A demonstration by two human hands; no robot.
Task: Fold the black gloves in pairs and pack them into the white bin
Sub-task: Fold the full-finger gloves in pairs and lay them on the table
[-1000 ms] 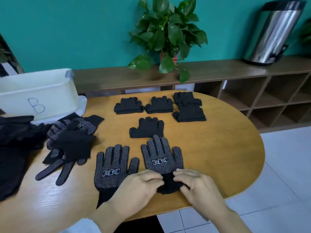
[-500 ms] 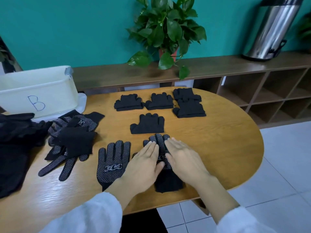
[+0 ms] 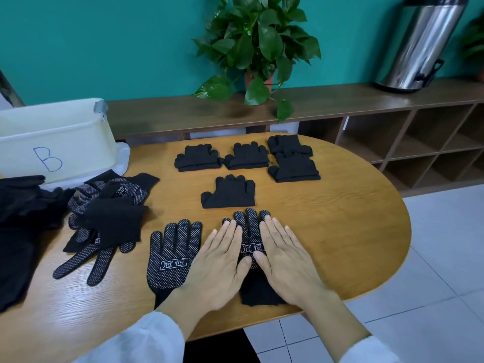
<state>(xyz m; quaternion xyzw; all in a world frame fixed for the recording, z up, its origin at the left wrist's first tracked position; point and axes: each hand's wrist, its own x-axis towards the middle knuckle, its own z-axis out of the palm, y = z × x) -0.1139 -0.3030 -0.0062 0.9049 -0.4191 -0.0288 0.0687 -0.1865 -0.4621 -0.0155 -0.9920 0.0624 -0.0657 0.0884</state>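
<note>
Both hands flat, fingers straight, pressing one dotted glove (image 3: 251,231) on the wooden table (image 3: 327,231): left hand (image 3: 222,260) on its left half, right hand (image 3: 285,255) on its right half. White logo of two Chinese characters shows between the thumbs. Second dotted glove (image 3: 171,255), same logo, lies palm-up just left, partly under the left wrist. Five folded pairs (image 3: 227,193) sit further back. Loose glove heap (image 3: 104,213) at left. White bin (image 3: 52,142), marked "B" in blue, at far left edge.
</note>
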